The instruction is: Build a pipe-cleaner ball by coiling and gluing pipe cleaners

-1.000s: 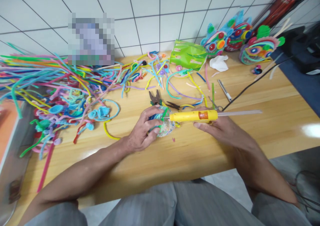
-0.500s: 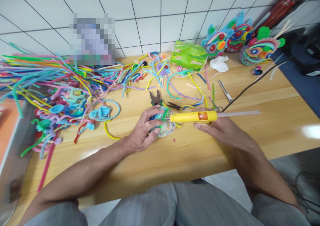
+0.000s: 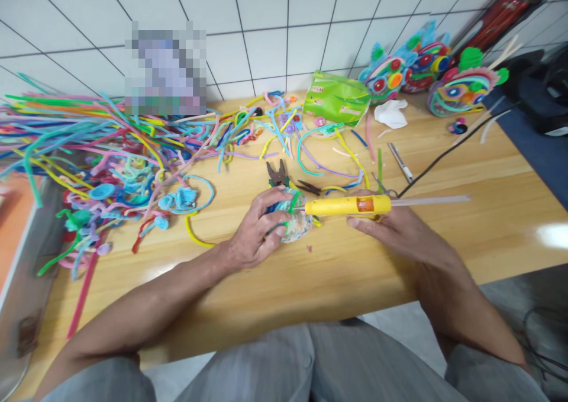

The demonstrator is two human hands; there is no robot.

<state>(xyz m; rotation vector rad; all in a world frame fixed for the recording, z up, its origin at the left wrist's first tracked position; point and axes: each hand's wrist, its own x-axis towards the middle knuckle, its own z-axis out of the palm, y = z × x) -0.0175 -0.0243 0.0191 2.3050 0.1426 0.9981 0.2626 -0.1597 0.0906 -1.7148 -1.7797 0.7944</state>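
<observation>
My left hand (image 3: pixel 260 227) is closed on a small clear-and-blue craft piece (image 3: pixel 298 225) with a green strip across it, low over the wooden table. The kind of piece is partly hidden by my fingers. In my right hand (image 3: pixel 394 230) is a yellow hot glue gun (image 3: pixel 346 205), lying sideways with its nozzle at the craft piece. A clear glue stick (image 3: pixel 437 200) juts from its back end. Just beyond my left hand lie pliers with dark jaws (image 3: pixel 277 173) and a second dark-jawed tool (image 3: pixel 309 187).
Colourful pipe cleaners (image 3: pixel 57 124) heap on the left. Along the wall stand a green packet (image 3: pixel 337 99) and several decorated masks (image 3: pixel 461 88). A crumpled white tissue (image 3: pixel 390 113), a pen (image 3: pixel 400 162) and a black cord (image 3: pixel 444 153) lie on the right of the table (image 3: pixel 266 295).
The glue gun in my right hand has shifted slightly right, its nozzle still at the craft piece. My left hand keeps its hold. The whole view has moved a little.
</observation>
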